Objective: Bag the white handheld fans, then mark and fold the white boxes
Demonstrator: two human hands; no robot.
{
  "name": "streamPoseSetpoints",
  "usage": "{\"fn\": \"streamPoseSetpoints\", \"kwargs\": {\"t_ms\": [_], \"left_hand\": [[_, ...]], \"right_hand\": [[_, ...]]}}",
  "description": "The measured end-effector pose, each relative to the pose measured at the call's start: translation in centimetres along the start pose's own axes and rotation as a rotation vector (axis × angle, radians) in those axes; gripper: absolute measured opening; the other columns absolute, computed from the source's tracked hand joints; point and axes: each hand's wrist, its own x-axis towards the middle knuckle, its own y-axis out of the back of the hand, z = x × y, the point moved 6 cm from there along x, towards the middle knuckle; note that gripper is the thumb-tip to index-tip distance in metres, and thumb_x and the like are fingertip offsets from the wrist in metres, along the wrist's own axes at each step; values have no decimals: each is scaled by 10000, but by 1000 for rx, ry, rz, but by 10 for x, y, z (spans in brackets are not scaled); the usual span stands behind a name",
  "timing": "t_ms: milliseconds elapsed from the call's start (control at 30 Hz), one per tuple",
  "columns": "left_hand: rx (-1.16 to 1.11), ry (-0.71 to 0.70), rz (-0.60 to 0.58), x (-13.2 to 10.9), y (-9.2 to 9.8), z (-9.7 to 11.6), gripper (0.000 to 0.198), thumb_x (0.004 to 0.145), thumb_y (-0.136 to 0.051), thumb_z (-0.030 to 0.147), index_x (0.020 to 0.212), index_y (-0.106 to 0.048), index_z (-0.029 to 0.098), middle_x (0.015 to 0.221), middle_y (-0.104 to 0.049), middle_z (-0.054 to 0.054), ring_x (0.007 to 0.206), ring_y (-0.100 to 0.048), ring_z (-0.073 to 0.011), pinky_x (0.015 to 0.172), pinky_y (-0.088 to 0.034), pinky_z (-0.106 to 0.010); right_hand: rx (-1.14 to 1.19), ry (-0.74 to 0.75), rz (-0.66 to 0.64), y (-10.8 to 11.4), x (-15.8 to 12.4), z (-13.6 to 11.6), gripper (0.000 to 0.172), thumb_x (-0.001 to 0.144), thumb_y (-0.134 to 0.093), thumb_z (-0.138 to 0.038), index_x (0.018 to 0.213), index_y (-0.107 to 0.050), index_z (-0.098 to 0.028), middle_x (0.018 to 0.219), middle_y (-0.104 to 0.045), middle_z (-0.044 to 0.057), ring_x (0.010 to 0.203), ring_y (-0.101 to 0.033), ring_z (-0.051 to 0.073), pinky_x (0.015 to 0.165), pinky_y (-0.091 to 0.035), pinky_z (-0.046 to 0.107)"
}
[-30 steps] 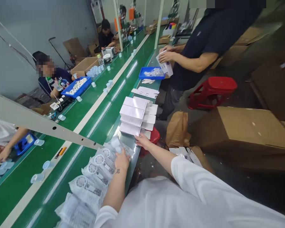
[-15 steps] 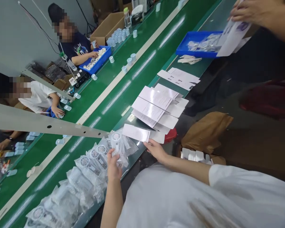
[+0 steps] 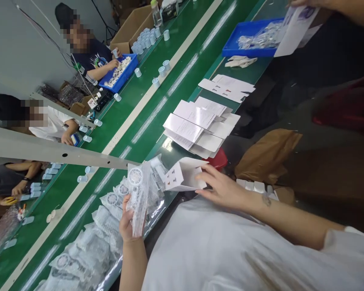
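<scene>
My left hand (image 3: pixel 128 220) is closed around a clear plastic bag (image 3: pixel 137 194) with a white part inside that has a round, wheel-like end; its exact kind I cannot make out. In my right hand (image 3: pixel 216 184) is a small white carton (image 3: pixel 182 178), its mouth opened toward that hand and small pictures printed on one face. The carton stands just right of the bag, apart from it. A row of similar bagged parts (image 3: pixel 87 250) lies along the bench edge, below and left of my left hand. Beyond the carton lies a stack of flattened white cartons (image 3: pixel 188 125).
A green conveyor belt (image 3: pixel 182 87) runs diagonally, with small translucent cups on it. A metal beam (image 3: pixel 48 149) reaches across toward the bags. Several co-workers sit opposite. At upper right, another person's hand (image 3: pixel 309 3) holds a carton beside a blue tray (image 3: pixel 230 48).
My left hand has lifted a bagged part off the row. The carton by my right hand, flat before, is now opened out and closer to me.
</scene>
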Motion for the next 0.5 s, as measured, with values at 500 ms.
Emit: {"fn": "streamPoseSetpoints", "kwargs": {"t_ms": [500], "left_hand": [[1453,-448,-376,25,-134,70,341,849,-491,288,1130,-661,198,1149,-606,-139,856,-655,-237,814,-509,-385]], "right_hand": [[100,170,-106,-40,102,47,515,619,-755,-219,1078,-523,-194,1177,-504,105,1081,-514,271,990,-436,418]]}}
